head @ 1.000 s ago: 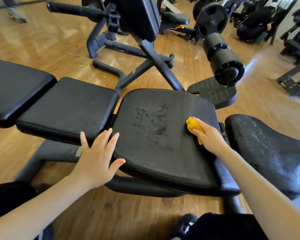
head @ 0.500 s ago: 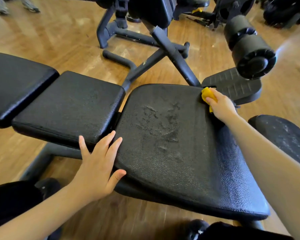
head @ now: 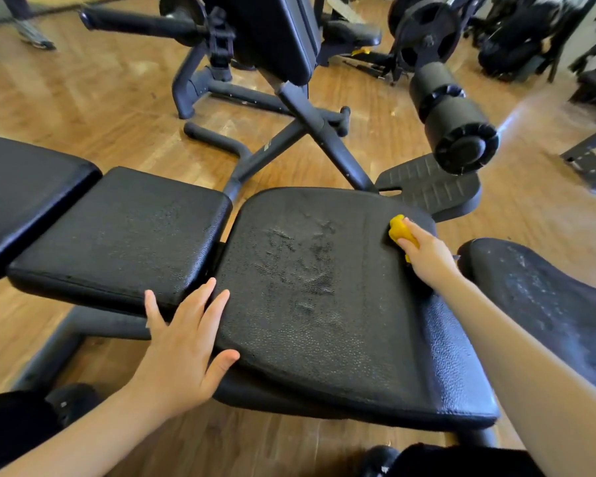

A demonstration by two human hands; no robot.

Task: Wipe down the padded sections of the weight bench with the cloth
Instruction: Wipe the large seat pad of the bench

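Observation:
A black weight bench lies across the view in padded sections. The large centre pad (head: 341, 321) shows wet streaks in its middle. My right hand (head: 427, 256) grips a bunched yellow cloth (head: 401, 232) and presses it on this pad's far right corner. My left hand (head: 186, 335) rests flat with spread fingers on the pad's near left edge, over the gap to the second pad (head: 117, 235). A third pad (head: 25, 194) lies at far left. A speckled pad (head: 547, 304) sits at right, partly hidden behind my right arm.
Behind the bench stands another machine with a dark frame (head: 307, 132), foam rollers (head: 455, 122) and a ribbed footplate (head: 430, 191). More gym equipment (head: 513, 39) crowds the back right. A person's shoes (head: 35, 36) show at top left on the wooden floor (head: 83, 98).
My right hand swept the cloth from the pad's right side up to its far right corner, then slightly back toward me. My left hand stayed on the near left edge.

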